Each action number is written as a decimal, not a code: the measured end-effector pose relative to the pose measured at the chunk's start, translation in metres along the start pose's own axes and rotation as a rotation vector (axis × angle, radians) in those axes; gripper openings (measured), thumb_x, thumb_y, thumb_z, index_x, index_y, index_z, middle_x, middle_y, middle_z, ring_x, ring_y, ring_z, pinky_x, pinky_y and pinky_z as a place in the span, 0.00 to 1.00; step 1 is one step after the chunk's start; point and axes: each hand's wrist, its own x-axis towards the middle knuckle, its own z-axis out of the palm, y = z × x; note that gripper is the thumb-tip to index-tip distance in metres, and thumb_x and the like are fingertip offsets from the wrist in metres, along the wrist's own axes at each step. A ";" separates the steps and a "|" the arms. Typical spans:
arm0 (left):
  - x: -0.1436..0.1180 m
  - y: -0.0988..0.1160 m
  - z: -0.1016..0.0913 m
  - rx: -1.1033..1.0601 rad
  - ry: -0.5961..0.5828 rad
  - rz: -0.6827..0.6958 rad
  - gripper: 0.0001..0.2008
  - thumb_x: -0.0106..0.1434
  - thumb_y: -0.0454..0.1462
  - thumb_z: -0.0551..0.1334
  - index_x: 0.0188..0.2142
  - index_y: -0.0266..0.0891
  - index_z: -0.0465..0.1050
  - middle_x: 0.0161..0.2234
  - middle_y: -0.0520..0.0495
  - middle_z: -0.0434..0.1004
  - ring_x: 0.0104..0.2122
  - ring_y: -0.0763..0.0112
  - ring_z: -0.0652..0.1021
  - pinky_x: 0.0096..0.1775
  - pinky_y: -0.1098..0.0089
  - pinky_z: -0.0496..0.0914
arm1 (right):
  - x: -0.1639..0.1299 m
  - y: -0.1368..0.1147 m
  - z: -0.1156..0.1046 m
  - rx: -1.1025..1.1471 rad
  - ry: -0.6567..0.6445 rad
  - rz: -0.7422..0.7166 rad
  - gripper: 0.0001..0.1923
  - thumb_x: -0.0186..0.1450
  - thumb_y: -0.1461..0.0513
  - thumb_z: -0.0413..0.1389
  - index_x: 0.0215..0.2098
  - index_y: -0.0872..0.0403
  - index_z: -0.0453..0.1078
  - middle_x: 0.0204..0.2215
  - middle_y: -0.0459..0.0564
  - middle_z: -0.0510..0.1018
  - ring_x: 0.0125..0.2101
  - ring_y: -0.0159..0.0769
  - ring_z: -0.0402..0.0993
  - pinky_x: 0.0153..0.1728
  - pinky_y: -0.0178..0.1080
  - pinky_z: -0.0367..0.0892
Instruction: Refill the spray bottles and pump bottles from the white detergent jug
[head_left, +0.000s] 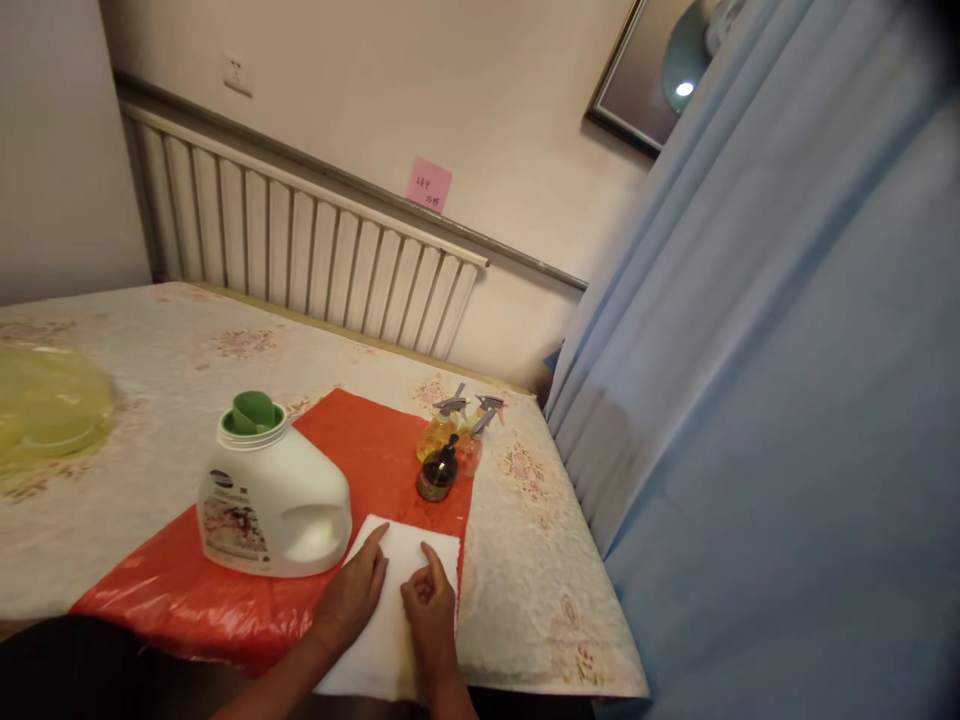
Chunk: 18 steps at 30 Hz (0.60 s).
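White cloth (391,600) lay flat under both hands, at the near edge of the surface (517,590), on the right-hand part of a red plastic sheet (375,450). Its long axis ran away from the person, with the far end leaning somewhat to the right.

The left hand (358,585) was over the cloth's left side and the right hand (430,595) over its right side, so neither was clearly the nearer. Both index fingers pointed toward the far edge, the left one reaching closer to it. A strip of white showed between the hands. On each hand the index finger was stretched out and the others bent inward; no fold appeared pinched, though whether every fingertip pressed on the cloth could not be told.

Left of the cloth, just beside the left forearm, stood a white jug (307,475) with a green cup (253,412) in its mouth. Beyond the far edge were a dark pump bottle (435,478), an amber spray bottle (433,437) and a clear spray bottle (471,452), close together. Farther out, a yellow bag (52,390) lay at far left, a radiator (300,230) ran along the wall, and a blue curtain (750,400) hung on the right.
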 end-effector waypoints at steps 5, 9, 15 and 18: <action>-0.001 0.003 0.001 0.116 0.090 -0.041 0.29 0.68 0.36 0.47 0.66 0.28 0.44 0.44 0.37 0.78 0.42 0.58 0.80 0.44 0.62 0.72 | -0.002 0.000 0.003 -0.160 0.027 -0.111 0.44 0.51 0.72 0.53 0.67 0.55 0.53 0.23 0.36 0.62 0.24 0.31 0.61 0.30 0.33 0.62; 0.000 0.007 0.001 0.232 0.012 -0.126 0.30 0.67 0.34 0.48 0.67 0.31 0.41 0.50 0.34 0.77 0.42 0.57 0.81 0.42 0.63 0.72 | 0.002 0.004 0.006 -0.281 0.018 -0.139 0.46 0.51 0.74 0.49 0.69 0.56 0.50 0.21 0.36 0.61 0.23 0.32 0.61 0.28 0.33 0.60; 0.004 0.009 -0.003 0.251 -0.033 -0.113 0.34 0.66 0.30 0.48 0.68 0.32 0.35 0.62 0.30 0.65 0.48 0.57 0.79 0.46 0.62 0.71 | 0.009 0.002 0.008 -0.368 0.076 -0.126 0.46 0.50 0.74 0.47 0.69 0.58 0.50 0.20 0.36 0.63 0.22 0.33 0.63 0.27 0.34 0.60; 0.007 0.012 -0.005 0.288 -0.093 -0.151 0.35 0.65 0.28 0.48 0.68 0.30 0.34 0.58 0.29 0.71 0.44 0.56 0.81 0.44 0.61 0.71 | 0.011 0.000 0.009 -0.383 0.091 -0.110 0.47 0.50 0.74 0.48 0.68 0.58 0.50 0.19 0.36 0.63 0.21 0.33 0.63 0.26 0.33 0.59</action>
